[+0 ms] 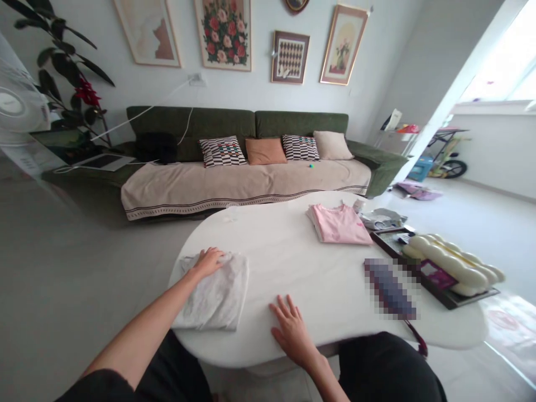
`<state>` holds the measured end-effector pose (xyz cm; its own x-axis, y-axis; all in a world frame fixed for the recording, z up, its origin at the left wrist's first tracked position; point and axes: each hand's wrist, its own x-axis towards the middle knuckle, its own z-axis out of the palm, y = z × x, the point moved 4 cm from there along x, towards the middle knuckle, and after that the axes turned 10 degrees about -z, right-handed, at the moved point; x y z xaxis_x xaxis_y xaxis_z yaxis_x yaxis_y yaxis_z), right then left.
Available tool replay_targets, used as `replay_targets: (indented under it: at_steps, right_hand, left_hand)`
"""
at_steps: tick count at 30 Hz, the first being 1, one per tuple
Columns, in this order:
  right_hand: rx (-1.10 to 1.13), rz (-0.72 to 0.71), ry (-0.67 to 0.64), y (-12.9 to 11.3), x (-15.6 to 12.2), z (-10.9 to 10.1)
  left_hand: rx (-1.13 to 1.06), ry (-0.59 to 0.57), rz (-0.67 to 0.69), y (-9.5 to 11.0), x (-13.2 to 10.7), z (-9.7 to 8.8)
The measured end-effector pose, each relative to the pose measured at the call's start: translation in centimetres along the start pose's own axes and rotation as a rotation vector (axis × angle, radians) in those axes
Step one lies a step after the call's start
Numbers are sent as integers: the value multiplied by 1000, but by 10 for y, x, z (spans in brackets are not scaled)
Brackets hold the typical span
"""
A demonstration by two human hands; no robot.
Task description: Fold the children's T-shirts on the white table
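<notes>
A folded white garment [215,293] lies at the near left of the white oval table [293,257]. My left hand [208,261] rests on the garment's far left corner, fingers curled down onto the cloth. My right hand [291,329] lies flat on the bare tabletop near the front edge, fingers spread, holding nothing. A folded pink garment [338,224] sits at the table's far right, out of reach of both hands.
A dark tray [444,293] with a cream bumpy cushion-like object [454,262] sits at the table's right end, with crumpled papers [381,219] behind it. A green sofa [251,162] with pillows stands beyond the table. A fan [17,106] and plant [67,72] stand at the left.
</notes>
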<state>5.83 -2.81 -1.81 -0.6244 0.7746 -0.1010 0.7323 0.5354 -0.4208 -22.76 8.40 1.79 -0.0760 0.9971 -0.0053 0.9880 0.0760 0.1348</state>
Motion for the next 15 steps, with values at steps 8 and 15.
replay_targets:
  at_steps: [8,15]
  right_hand:
    - [2,10,-15,0,0,-1]
    - [81,-214,76,-58,-4,-25]
  left_hand:
    - [62,51,97,7,-31,-25]
    - [39,-94,563,86,-138,-60]
